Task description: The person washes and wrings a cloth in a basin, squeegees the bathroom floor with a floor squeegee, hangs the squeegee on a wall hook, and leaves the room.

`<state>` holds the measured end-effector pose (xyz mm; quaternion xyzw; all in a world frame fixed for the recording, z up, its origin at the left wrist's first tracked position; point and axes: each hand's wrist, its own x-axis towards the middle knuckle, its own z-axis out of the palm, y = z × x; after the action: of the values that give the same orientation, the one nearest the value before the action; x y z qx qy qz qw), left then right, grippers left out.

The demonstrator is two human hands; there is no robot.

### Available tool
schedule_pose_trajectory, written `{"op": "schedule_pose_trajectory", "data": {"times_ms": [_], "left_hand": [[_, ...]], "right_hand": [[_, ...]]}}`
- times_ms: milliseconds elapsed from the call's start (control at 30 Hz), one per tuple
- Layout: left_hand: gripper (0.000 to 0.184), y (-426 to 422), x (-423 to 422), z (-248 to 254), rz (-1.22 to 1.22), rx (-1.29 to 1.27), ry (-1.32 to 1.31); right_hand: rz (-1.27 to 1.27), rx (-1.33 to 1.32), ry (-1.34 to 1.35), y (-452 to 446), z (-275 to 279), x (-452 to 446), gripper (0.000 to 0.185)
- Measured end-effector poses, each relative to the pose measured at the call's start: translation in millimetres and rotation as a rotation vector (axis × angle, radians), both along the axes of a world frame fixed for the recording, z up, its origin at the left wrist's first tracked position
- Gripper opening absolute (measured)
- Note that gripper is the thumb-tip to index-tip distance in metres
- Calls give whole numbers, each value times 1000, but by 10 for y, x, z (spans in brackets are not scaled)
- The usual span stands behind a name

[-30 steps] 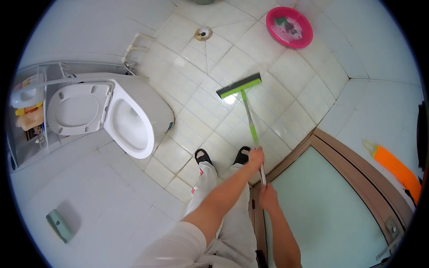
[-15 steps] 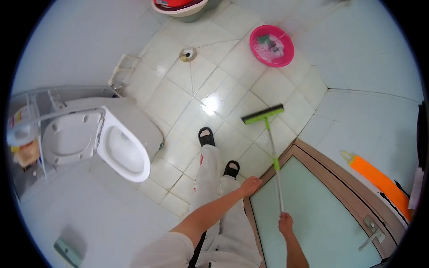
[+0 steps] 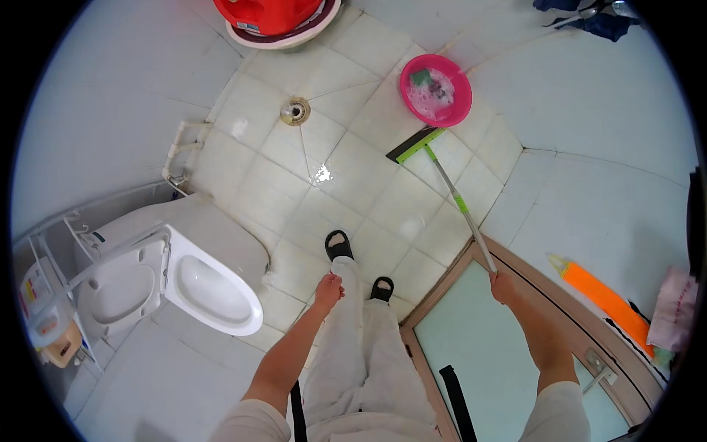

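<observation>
A green and grey floor squeegee [image 3: 458, 199] lies slanted over the tiles, its dark blade close against the lower rim of a pink basin [image 3: 406, 96]. The basin holds foamy water and a green cloth or sponge. My right hand [image 3: 502, 287] is wrapped round the upper end of the pole, above the door frame. My left hand [image 3: 329, 289] is off the pole, in front of my left trouser leg, with its fingers curled; nothing shows in it.
To the left stands a white toilet [image 3: 217, 293] with its lid up, beside a wire rack. A floor drain [image 3: 295, 111] is set in the tiles. Stacked basins [image 3: 283, 37] are at the top. The glass door [image 3: 486, 339] is at the lower right, near an orange strap [image 3: 607, 298].
My left hand has let go of the pole and moved left. The squeegee head has gone forward to the pink basin, with my right hand still on the pole. The view has shifted.
</observation>
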<state>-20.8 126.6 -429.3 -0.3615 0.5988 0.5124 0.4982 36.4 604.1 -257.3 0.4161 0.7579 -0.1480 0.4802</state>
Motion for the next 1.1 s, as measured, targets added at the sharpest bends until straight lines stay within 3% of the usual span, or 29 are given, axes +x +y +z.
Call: {"op": "schedule_pose_trajectory", "data": {"times_ms": [167, 300, 367, 467, 567, 600, 700, 800, 867, 933, 1000, 1067, 1100], "left_hand": [[28, -26, -202, 94, 34, 27, 2], [27, 25, -303, 191, 26, 7, -9], [26, -14, -366, 238, 33, -7, 9], [26, -65, -448, 343, 51, -51, 51], [27, -210, -541, 487, 69, -109, 47], [27, -292, -499, 445, 81, -122, 44], [28, -444, -520, 480, 137, -171, 30], [28, -544, -584, 614, 180, -243, 22], [27, -533, -682, 687, 207, -275, 27], [28, -482, -665, 630, 227, -308, 5], [27, -391, -688, 625, 229, -329, -8], [27, -199, -757, 670, 257, -332, -11], [27, -129, -761, 719, 273, -335, -13]], "right_hand": [[278, -15, 2, -225, -188, 178, 44], [514, -205, 168, -631, -194, -491, 42], [331, -149, 155, -848, -489, -799, 43], [331, -136, 257, -958, -468, -1172, 45], [422, -51, 298, -892, 117, -1562, 44], [350, 5, 346, -878, 316, -1611, 38], [261, -59, 550, -630, 313, -1589, 33], [146, -101, 588, -458, 441, -2606, 33], [352, 20, 642, -222, 223, -3380, 33], [371, 60, 619, -113, 61, -4176, 32], [448, -88, 368, -12, -149, -4932, 30], [795, 68, 501, 40, -987, -5053, 27], [1052, 24, 370, -73, -1185, -5013, 27]]}}
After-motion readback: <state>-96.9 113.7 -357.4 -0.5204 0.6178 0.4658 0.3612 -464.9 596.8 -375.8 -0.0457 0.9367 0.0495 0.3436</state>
